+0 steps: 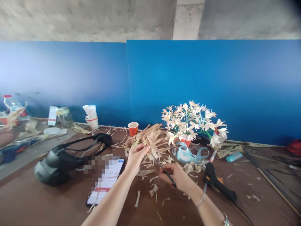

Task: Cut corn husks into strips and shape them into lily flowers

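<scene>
My left hand [137, 157] is closed in a pinch on a pale strip of dried corn husk [154, 147], in front of a heap of similar husks, so its outline is hard to separate. My right hand [175, 176] grips black-handled scissors [168, 175], whose thin blades point up and left towards the left fingertips. Beneath both hands, small husk cuttings [154, 190] are scattered over the brown table [188, 210]. Behind the right hand stands a red paper cup [185, 142] with a bunch of white husk flowers [188, 121] on green stems.
Light blue ribbon [185, 155] lies before the flowers. A black glue gun [217, 182] with a cord rests at right, near a turquoise tube [234, 157]. At left are a phone [107, 180] and a headset [55, 163]. Another person's hand [7, 138] shows at far left.
</scene>
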`<state>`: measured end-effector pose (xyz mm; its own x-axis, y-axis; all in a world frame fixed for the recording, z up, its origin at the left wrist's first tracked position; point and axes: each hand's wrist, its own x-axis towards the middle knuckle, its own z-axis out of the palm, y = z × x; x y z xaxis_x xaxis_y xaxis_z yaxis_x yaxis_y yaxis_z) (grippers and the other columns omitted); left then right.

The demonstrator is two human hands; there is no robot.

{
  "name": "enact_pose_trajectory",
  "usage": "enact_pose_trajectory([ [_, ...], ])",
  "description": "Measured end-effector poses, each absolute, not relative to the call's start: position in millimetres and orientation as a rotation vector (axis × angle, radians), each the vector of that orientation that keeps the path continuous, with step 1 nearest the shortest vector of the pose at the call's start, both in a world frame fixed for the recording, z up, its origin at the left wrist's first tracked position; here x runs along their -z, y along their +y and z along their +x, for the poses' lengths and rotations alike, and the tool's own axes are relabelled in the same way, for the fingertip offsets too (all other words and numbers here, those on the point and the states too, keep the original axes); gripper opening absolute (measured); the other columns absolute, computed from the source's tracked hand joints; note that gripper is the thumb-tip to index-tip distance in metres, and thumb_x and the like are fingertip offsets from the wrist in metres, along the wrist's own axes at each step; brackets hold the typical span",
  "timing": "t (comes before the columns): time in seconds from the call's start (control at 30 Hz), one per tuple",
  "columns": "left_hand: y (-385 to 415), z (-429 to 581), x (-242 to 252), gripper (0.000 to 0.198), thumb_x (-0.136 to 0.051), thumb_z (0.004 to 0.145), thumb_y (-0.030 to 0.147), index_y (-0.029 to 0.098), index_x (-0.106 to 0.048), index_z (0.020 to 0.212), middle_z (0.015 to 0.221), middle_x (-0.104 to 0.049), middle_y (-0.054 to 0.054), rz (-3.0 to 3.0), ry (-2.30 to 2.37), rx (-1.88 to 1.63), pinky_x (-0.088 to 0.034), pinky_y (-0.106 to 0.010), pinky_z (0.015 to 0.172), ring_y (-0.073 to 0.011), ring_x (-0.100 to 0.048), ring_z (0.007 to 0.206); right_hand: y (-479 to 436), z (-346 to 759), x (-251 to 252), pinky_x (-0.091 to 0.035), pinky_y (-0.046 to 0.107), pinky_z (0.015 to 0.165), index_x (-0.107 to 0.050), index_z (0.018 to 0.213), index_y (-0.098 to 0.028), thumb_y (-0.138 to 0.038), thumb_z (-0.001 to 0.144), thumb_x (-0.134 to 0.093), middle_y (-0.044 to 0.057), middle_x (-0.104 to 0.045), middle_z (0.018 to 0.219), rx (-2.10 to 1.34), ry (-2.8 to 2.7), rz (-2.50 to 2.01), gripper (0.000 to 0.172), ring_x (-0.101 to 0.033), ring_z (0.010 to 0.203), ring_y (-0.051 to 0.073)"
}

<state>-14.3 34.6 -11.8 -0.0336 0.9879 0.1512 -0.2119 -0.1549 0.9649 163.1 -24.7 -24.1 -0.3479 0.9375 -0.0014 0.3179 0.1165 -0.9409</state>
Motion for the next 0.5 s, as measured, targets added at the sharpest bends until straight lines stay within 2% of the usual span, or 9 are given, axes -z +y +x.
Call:
enact_pose_trajectory([
  [0.3, 36.3, -14.1, 15.3, 0.025, -0.076, 0.057, 0.029, 0.013, -0.056, 0.055, 0.051, -0.05, 0.004, 1.0, 0.876, -1.428, -0.029, -0.018, 0.048, -0.0054, -0.04, 0.048, -24.5, 162.2, 22.4, -0.027, 0.018, 0.041, -0.058, 0.07, -0.013, -0.038, 0.068, -0.064, -0.004, -0.046, 0.052, -1.222, -1.692, -1.261, 0.026, -0.035, 0.044, 0.006],
  [0.5, 37.2, -11.2, 18.1, 0.024, -0.076, 0.056, 0.028, 0.013, -0.058, 0.059, 0.052, -0.053, 0.004, 0.976, 0.856, -1.395, -0.031, -0.018, 0.05, -0.0059, -0.043, 0.049, -22.8, 161.0, 26.5, -0.027, 0.017, 0.035, -0.057, 0.073, -0.015, -0.043, 0.066, -0.066, -0.007, -0.042, 0.044, -1.286, -1.622, -1.275, 0.031, -0.035, 0.037, 0.005],
])
